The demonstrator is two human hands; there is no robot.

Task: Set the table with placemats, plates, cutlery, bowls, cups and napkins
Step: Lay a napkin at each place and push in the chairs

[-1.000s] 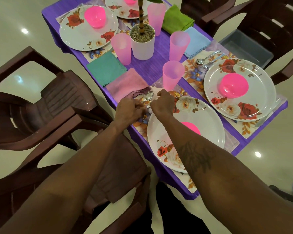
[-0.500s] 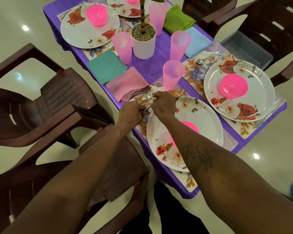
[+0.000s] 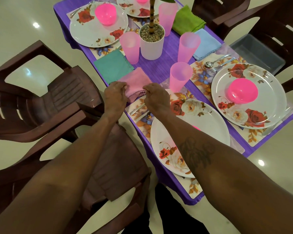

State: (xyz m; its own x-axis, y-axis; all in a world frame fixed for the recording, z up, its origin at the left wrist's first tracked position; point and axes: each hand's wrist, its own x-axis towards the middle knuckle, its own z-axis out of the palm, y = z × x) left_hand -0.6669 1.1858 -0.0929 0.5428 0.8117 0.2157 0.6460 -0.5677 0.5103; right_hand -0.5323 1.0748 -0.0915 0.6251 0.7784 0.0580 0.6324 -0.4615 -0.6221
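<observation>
Pinching the pink napkin (image 3: 136,81) by its near edge, left hand (image 3: 115,96) and right hand (image 3: 156,98) curled at either corner. Just bodyward of both grips, two cutlery handles (image 3: 137,109) flat on the floral placemat (image 3: 143,126).

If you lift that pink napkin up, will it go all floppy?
Probably floppy: the pink napkin is thin cloth, and its near edge bunches where the left hand and right hand pinch it. Likely light too, being so thin. It shouldn't roll or break.
</observation>
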